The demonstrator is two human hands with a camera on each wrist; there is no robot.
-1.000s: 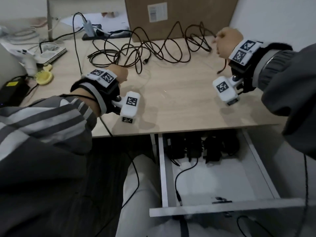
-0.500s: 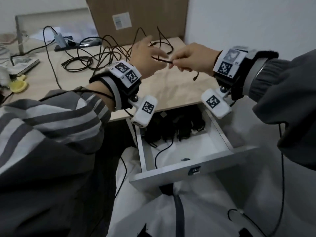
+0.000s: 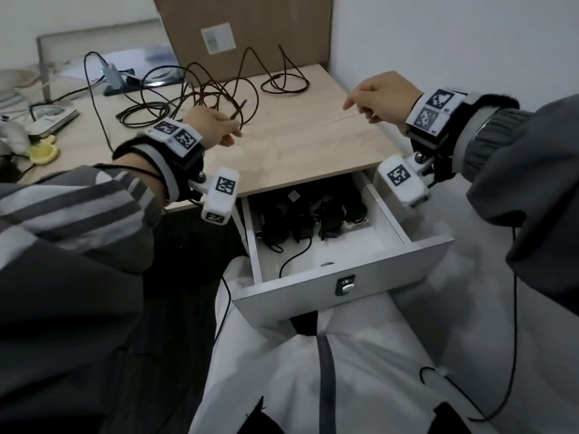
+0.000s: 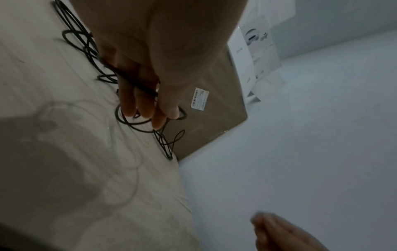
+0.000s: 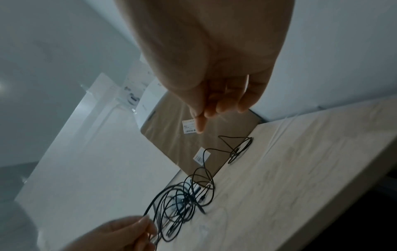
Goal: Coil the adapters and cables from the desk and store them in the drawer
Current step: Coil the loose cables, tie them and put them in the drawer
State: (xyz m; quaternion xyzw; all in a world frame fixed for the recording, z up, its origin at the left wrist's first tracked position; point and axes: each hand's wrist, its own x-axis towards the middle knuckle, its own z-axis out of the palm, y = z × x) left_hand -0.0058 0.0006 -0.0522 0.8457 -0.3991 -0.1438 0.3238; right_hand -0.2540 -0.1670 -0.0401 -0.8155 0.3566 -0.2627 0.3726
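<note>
My hands have parted since before: left hand pinches the cable end, right hand curled, empty. It's light, limp, tangle-prone; I'd grip near the plug.

Left hand with fingers curled round a thin black cable, tangled black cable loops on pale wood-grain desk, brown cardboard box with white label, blurred right hand at lower edge
</note>
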